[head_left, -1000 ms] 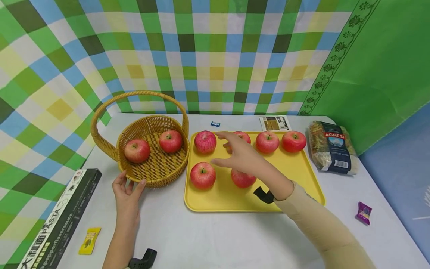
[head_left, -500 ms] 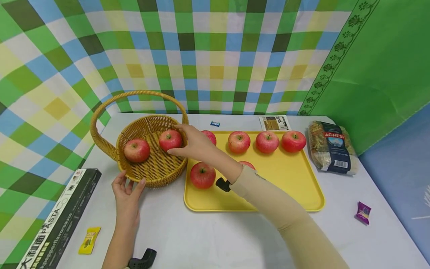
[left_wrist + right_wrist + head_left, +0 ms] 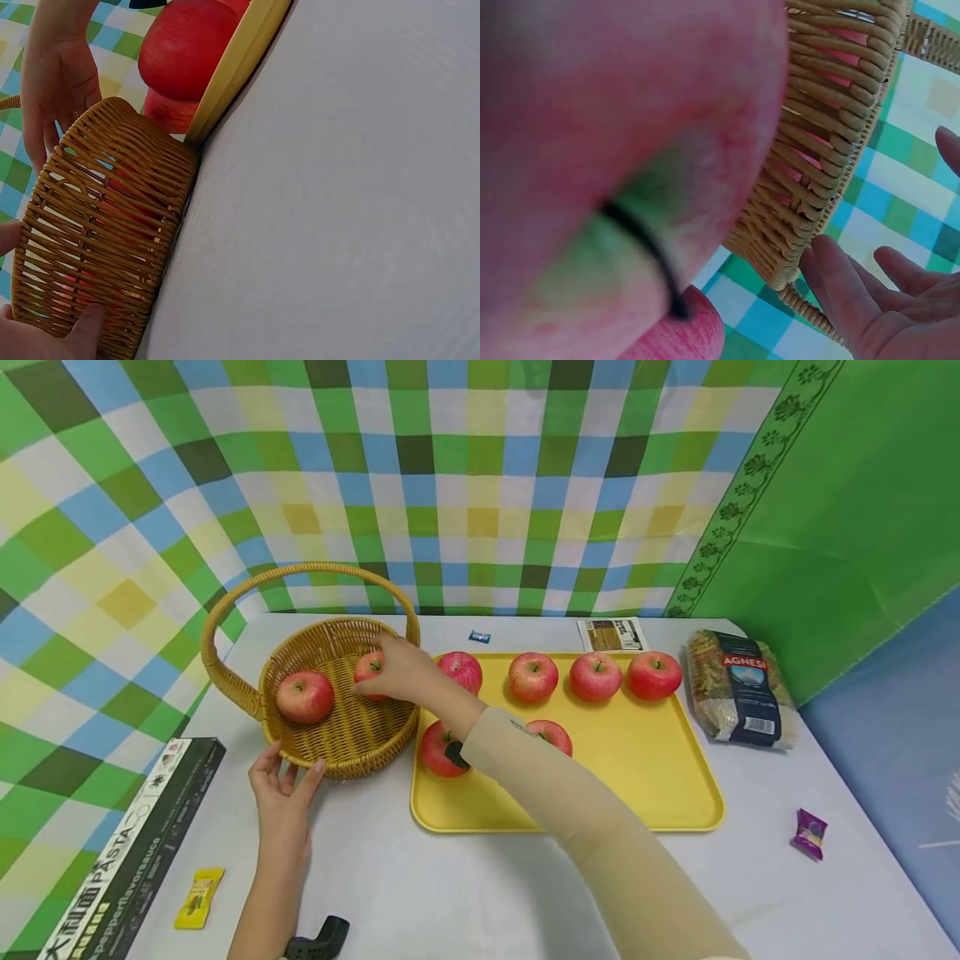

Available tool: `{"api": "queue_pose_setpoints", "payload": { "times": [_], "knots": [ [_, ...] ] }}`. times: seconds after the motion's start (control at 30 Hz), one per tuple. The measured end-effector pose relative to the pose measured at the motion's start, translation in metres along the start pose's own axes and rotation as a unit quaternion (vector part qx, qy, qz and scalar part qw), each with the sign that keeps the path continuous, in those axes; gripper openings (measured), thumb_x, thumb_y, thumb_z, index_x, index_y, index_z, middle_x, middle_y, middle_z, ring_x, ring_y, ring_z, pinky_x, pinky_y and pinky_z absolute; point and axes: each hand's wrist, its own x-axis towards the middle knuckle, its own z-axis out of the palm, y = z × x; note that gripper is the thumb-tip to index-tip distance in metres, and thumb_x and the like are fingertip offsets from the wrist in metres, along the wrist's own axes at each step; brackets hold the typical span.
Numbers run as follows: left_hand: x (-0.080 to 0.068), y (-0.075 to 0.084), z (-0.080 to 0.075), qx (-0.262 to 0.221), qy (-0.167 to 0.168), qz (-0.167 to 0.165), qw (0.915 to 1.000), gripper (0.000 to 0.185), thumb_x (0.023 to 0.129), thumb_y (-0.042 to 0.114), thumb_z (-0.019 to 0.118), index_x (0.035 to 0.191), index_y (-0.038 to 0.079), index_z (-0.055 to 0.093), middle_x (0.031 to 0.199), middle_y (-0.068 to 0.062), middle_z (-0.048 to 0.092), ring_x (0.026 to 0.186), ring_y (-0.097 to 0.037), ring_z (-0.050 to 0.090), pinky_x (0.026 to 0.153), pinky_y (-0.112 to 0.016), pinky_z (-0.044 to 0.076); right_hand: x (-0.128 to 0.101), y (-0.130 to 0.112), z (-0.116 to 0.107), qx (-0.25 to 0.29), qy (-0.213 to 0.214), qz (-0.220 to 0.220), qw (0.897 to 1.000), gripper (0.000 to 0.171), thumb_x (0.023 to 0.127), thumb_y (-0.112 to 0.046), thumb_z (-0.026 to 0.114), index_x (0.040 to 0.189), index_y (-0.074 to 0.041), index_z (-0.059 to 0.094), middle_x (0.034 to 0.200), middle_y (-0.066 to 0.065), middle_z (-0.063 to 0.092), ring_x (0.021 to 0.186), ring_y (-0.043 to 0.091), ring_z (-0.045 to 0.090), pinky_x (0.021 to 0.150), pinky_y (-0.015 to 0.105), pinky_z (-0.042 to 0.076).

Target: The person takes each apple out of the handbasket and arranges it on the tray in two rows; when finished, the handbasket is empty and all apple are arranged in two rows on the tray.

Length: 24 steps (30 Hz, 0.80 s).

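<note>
My left hand (image 3: 281,806) holds the near rim of a wicker basket (image 3: 367,763); in the left wrist view its thumb (image 3: 88,328) lies on the outer weave. Inside the basket are two red apples, the left apple (image 3: 305,697) and the right apple (image 3: 367,673). Over the right apple is my right hand (image 3: 408,672), with thumb and fingers spread to either side and partly covering it. The right wrist view shows this hand (image 3: 885,300) with loose fingers above the basket rim; contact with the apple cannot be told.
A yellow tray (image 3: 637,793) bears several apples, one a darker, streaked apple (image 3: 460,670). Around it lie a pasta bag (image 3: 742,689), a purple packet (image 3: 810,833), a blue packet (image 3: 480,637) and a printed card (image 3: 611,634). At left are a long box (image 3: 142,843) and yellow packet (image 3: 199,898).
My right hand has moved left from above the tray to over the right apple in the basket. The left hand has stayed at the basket's rim.
</note>
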Motion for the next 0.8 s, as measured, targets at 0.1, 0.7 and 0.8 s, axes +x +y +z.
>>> {"api": "queue_pose_setpoints", "payload": {
  "times": [0.1,0.7,0.8],
  "knots": [
    [0.000,0.000,0.000,-0.002,0.000,0.002,1.0000,0.070,0.091,0.005,0.065,0.141,0.025,0.019,0.160,0.001,0.002,0.144,-0.022,0.018,0.103,-0.021,0.039,0.004,-0.002,0.003,-0.016,-0.014,0.015,1.000,0.090,0.080,-0.053,0.072,0.149,-0.011,0.033,0.145,0.005,0.045,0.127,0.021,0.047,0.103,0.036,0.043],
    [0.001,-0.002,0.001,0.004,0.006,-0.001,1.0000,0.069,0.091,0.008,0.066,0.140,0.026,0.020,0.160,0.002,0.003,0.144,-0.021,0.019,0.104,-0.022,0.039,0.027,-0.015,0.016,-0.096,-0.011,0.087,0.992,0.089,0.080,-0.045,0.074,0.150,-0.011,0.030,0.133,0.007,0.051,0.108,0.024,0.058,0.090,0.031,0.050],
    [0.001,-0.002,0.000,0.002,0.005,0.001,1.0000,0.069,0.091,0.008,0.066,0.140,0.026,0.020,0.160,0.001,0.003,0.144,-0.021,0.018,0.105,-0.023,0.038,0.029,-0.017,0.017,-0.111,-0.012,0.092,0.989,0.089,0.081,-0.047,0.073,0.151,-0.012,0.030,0.136,0.007,0.050,0.110,0.024,0.057,0.090,0.032,0.050]
  ]
}}
